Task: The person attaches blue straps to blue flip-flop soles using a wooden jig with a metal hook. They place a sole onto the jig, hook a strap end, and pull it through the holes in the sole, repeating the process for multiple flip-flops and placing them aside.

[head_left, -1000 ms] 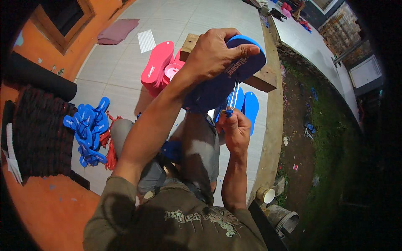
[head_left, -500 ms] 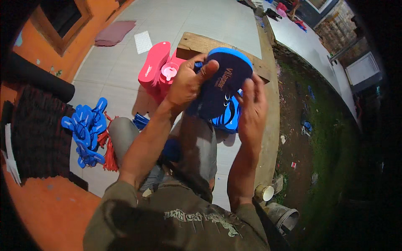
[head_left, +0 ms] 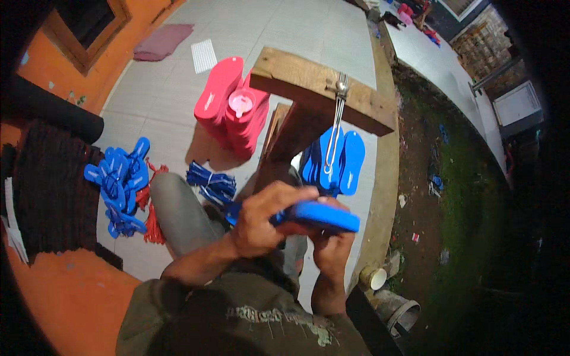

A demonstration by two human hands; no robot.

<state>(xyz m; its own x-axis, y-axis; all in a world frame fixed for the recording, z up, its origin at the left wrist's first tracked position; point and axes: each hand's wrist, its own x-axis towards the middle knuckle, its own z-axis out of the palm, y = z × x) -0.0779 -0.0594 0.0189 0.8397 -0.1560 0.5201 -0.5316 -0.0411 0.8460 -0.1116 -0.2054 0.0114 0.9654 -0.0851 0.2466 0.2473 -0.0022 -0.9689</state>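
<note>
The blue flip-flop (head_left: 323, 216), raised before the wooden crossbeam (head_left: 297, 74) 0.5 s ago with its dark face in view, is now lowered and turned nearly edge-on. The left hand (head_left: 266, 215) has come down with it; the right hand (head_left: 331, 256) has moved from its side to beneath it. The metal wire hook (head_left: 337, 121), mostly covered before, now shows clear of the flip-flop.

Bright floor (head_left: 148, 121), black curved edges, dim grass (head_left: 466, 219), hands (head_left: 261, 219) perhaps blurred
</note>
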